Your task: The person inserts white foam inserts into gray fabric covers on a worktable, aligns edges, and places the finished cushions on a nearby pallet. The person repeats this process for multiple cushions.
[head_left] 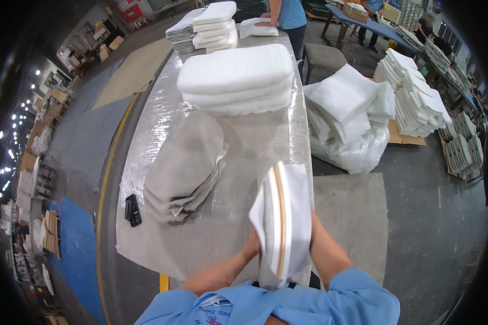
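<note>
Close to my body, over the table's near end, I hold a layered cushion (282, 222) on edge. White padding and a thin tan layer show along its edge, with pale grey fabric on the outside. My left hand (254, 242) grips its left side and my right hand (313, 222) its right side; the fingers are mostly hidden behind it. To the left lies a stack of grey fabric covers (184, 157) with rounded ends. Beyond it sits a pile of thick white padding pieces (236, 73).
The table (146, 244) has a plastic-wrapped top. A small black object (132, 210) lies at its left edge. White stacks (217, 24) and a co-worker (291, 19) are at the far end. On the right floor stand bagged white pads (350, 124), a stool (324, 56) and pad stacks (415, 100).
</note>
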The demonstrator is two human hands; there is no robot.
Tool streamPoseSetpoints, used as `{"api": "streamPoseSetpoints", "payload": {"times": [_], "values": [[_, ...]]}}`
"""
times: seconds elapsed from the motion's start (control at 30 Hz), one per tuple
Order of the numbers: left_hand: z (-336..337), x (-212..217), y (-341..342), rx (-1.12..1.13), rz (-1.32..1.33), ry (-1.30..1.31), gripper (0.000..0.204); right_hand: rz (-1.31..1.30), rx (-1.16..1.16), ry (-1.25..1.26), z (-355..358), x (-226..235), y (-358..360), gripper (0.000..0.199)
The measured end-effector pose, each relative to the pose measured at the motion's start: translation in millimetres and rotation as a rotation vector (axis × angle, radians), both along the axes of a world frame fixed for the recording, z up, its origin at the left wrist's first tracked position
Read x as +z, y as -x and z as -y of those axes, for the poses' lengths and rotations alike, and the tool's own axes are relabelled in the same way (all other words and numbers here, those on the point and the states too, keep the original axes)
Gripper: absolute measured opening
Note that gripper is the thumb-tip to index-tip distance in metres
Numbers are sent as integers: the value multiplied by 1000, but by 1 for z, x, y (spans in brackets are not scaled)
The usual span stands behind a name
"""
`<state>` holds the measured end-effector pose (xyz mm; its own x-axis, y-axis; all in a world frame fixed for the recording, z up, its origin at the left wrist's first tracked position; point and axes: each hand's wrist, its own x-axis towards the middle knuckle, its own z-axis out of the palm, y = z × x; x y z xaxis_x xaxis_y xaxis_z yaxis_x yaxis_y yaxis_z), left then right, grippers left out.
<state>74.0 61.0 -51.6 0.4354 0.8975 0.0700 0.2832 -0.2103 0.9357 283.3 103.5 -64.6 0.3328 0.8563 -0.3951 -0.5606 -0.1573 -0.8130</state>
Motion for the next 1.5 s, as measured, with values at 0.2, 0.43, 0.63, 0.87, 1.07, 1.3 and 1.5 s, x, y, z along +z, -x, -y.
{"api": "streamPoseSetpoints", "payload": {"times": [0.2,0.43,0.63,0.87,1.07,1.3,1.5], "values": [[78,35,75,137,2,554,62,-319,-208,-51,59,50,-12,55],[68,49,92,-13,241,1085,63,-258,-23,96,114,54,-68,49],[24,131,153,17,154,327,62,-270,-74,245,173,67,-19,38],[50,158,193,-99,-368,1,62,426,-66,367,239,60,-65,40],[70,146,187,-113,-513,-155,62,572,68,26,212,83,-15,45],[77,162,162,-291,-687,-204,72,732,429,278,211,103,-26,41],[97,129,150,-658,-695,-162,79,1455,836,-35,221,96,21,48]]}}
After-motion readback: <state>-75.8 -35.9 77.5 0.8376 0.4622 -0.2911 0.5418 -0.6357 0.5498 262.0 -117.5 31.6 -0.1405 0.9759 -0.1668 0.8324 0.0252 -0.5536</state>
